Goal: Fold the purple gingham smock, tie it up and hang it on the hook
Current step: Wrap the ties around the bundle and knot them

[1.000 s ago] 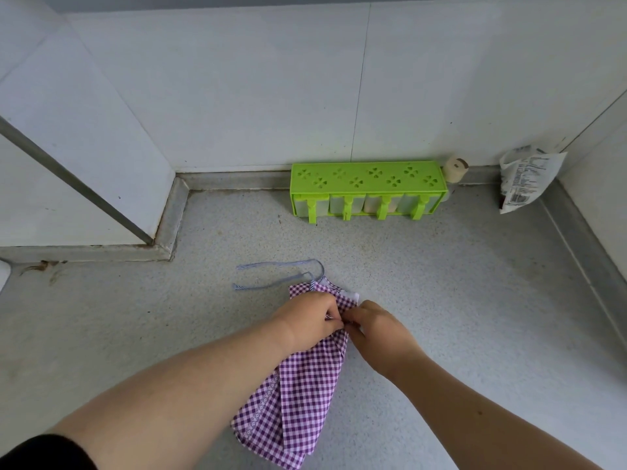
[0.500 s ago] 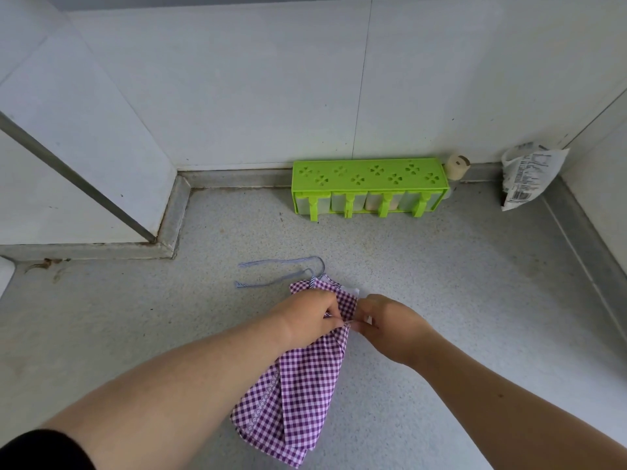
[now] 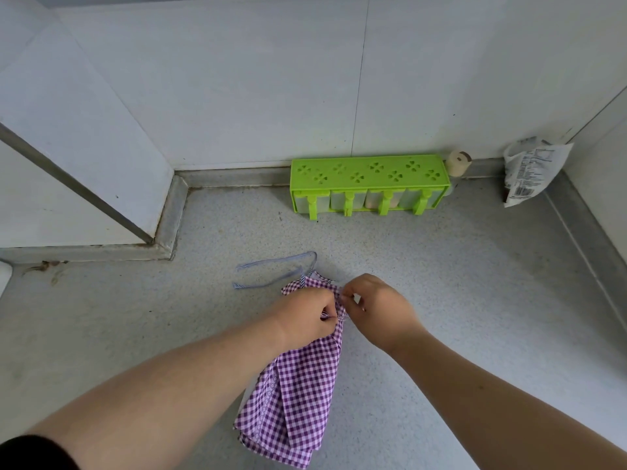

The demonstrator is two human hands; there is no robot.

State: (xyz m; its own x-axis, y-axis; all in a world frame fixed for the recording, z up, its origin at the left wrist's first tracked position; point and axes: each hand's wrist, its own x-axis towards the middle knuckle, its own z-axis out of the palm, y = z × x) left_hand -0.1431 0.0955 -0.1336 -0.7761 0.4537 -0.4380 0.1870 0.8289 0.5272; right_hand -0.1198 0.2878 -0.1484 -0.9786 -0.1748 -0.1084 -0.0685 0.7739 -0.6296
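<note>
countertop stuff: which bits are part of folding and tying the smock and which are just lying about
In the job:
purple gingham smock
its blue strap
left hand, pinching the smock
right hand, pinching it too

Lying about:
green container rack
small beige bottle
crumpled packet

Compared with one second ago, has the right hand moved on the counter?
Yes, slightly. The right hand has shifted up the picture, towards the green spice rack, and now pinches near the top edge of the purple gingham smock.

Right hand's shifted a bit

The right hand (image 3: 376,308) slid up along the folded purple gingham smock (image 3: 298,395), fingers (image 3: 346,293) now pinching near its top edge.
</note>
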